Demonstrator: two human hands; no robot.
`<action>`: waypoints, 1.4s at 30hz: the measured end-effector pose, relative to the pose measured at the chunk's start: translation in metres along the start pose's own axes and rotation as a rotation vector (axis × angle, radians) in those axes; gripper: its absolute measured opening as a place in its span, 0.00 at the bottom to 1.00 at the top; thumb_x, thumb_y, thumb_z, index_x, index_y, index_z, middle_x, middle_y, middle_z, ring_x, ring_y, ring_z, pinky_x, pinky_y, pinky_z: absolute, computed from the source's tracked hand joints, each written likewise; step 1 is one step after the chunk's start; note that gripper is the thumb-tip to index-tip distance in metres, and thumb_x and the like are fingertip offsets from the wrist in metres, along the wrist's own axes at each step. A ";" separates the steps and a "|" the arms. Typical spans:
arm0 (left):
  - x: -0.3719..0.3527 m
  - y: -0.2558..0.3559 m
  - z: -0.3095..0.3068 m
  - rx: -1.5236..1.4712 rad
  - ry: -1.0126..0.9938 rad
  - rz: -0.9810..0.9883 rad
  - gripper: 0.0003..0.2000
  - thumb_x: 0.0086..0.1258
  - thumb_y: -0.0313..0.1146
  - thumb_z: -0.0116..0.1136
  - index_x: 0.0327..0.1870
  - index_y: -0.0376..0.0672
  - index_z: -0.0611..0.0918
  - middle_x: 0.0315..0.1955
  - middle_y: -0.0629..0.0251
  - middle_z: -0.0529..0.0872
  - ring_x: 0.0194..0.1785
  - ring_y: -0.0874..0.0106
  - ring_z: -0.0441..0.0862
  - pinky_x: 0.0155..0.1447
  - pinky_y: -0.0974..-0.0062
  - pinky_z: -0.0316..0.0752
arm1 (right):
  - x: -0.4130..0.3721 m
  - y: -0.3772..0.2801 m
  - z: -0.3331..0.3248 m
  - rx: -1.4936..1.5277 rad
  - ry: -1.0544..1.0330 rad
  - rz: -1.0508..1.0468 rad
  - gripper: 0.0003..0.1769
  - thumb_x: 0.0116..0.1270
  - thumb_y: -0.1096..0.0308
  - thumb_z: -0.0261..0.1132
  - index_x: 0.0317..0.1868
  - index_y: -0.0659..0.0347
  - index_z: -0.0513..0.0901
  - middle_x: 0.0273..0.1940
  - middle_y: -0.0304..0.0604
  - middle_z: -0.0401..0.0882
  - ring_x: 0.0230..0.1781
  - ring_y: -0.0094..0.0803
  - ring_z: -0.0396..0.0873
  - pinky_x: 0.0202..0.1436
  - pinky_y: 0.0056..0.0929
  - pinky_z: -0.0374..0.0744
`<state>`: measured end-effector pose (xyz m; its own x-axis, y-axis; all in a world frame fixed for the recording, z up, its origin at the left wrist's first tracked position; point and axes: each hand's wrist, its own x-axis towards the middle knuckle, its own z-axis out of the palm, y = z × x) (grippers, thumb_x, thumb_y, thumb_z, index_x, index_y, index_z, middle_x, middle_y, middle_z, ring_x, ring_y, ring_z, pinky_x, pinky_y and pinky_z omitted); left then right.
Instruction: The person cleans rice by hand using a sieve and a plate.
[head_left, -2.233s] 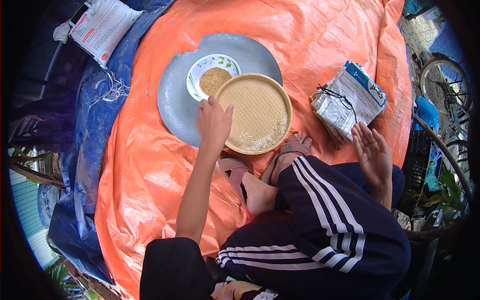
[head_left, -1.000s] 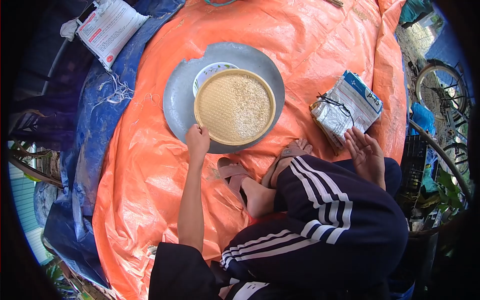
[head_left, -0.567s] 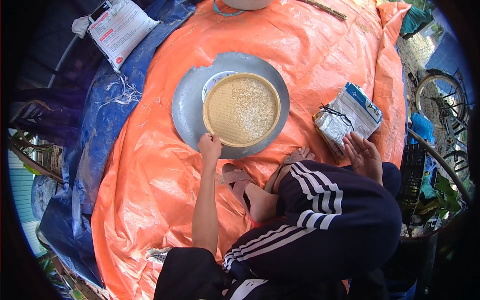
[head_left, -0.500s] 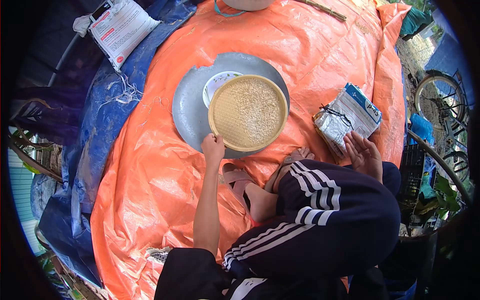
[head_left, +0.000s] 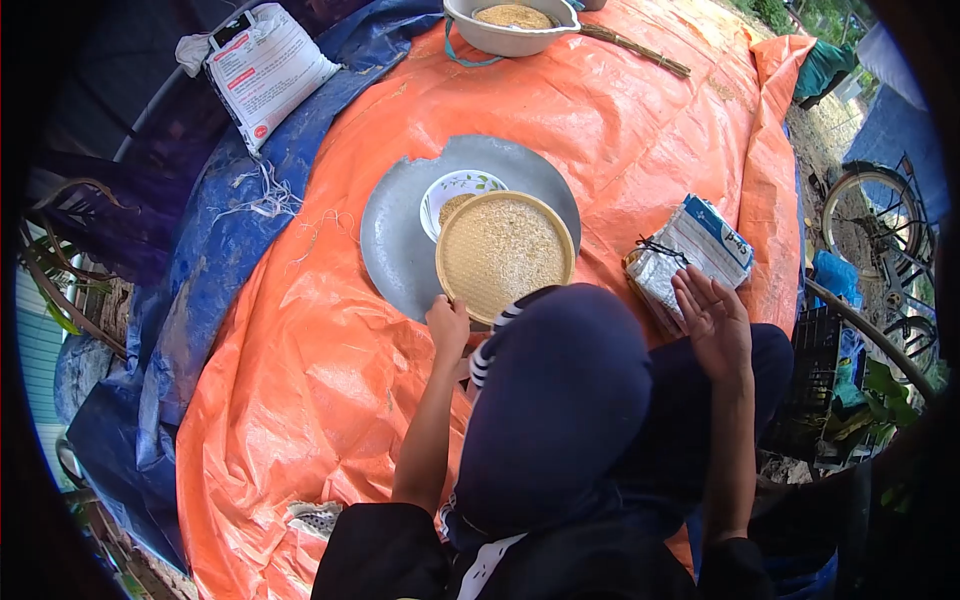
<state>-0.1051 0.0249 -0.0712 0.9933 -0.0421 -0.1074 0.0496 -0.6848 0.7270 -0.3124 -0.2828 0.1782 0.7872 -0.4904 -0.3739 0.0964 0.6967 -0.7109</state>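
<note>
Woven basket (head_left: 454,250) is over the near right edge of the grey round tray (head_left: 395,235), partly covering a leaf-patterned bowl (head_left: 464,182) — some of the bowl's grain (head_left: 451,208) peeks out now, which it didn't half a second ago. Left hand (head_left: 448,324) has the basket's near left rim pinched, forearm stretched forward. Right hand (head_left: 714,325) is open with nothing in it, palm up, near the folded sacks (head_left: 705,245) by the tarp's (head_left: 320,400) right edge. A knee (head_left: 570,370) now blocks the feet.
</note>
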 end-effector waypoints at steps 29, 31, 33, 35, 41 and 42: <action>-0.094 0.051 -0.187 -0.066 0.245 0.115 0.10 0.73 0.32 0.61 0.48 0.35 0.84 0.34 0.57 0.89 0.36 0.70 0.86 0.38 0.75 0.79 | 0.126 0.123 0.075 0.147 -0.155 0.360 0.26 0.76 0.68 0.49 0.65 0.83 0.65 0.64 0.65 0.71 0.67 0.48 0.74 0.74 0.38 0.75; -0.061 0.062 -0.143 0.034 0.086 0.159 0.12 0.72 0.34 0.61 0.49 0.35 0.84 0.37 0.54 0.89 0.37 0.65 0.87 0.41 0.71 0.80 | 0.137 0.135 0.058 0.140 -0.136 0.370 0.27 0.76 0.67 0.49 0.66 0.83 0.65 0.64 0.64 0.71 0.67 0.48 0.74 0.74 0.38 0.75; -0.024 0.058 -0.100 0.233 -0.026 0.178 0.17 0.72 0.38 0.61 0.53 0.34 0.81 0.41 0.50 0.88 0.44 0.57 0.87 0.48 0.63 0.80 | 0.143 0.143 0.045 0.141 -0.118 0.372 0.27 0.76 0.67 0.49 0.66 0.83 0.65 0.64 0.64 0.71 0.66 0.48 0.75 0.73 0.38 0.75; 0.004 0.059 -0.069 0.365 -0.041 0.169 0.22 0.72 0.41 0.61 0.58 0.33 0.77 0.43 0.46 0.87 0.50 0.52 0.85 0.55 0.57 0.77 | 0.141 0.149 0.036 0.146 -0.083 0.370 0.27 0.76 0.66 0.49 0.65 0.83 0.66 0.63 0.64 0.72 0.65 0.48 0.75 0.73 0.38 0.75; 0.039 0.032 -0.022 0.160 -0.170 -0.049 0.25 0.66 0.35 0.63 0.60 0.30 0.74 0.43 0.42 0.87 0.49 0.50 0.86 0.56 0.56 0.77 | 0.163 0.174 0.027 0.058 -0.068 0.336 0.26 0.77 0.65 0.48 0.63 0.84 0.68 0.61 0.65 0.74 0.63 0.47 0.77 0.70 0.38 0.77; 0.040 0.040 -0.031 0.129 -0.212 -0.099 0.25 0.65 0.34 0.63 0.60 0.29 0.73 0.43 0.42 0.87 0.48 0.49 0.86 0.56 0.56 0.77 | 0.165 0.177 0.030 0.050 -0.080 0.334 0.26 0.77 0.65 0.48 0.63 0.84 0.68 0.61 0.65 0.74 0.63 0.47 0.77 0.70 0.38 0.77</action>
<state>-0.0603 0.0180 -0.0256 0.9396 -0.1127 -0.3232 0.1180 -0.7796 0.6150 -0.1469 -0.2250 0.0081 0.8254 -0.1899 -0.5316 -0.1464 0.8375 -0.5265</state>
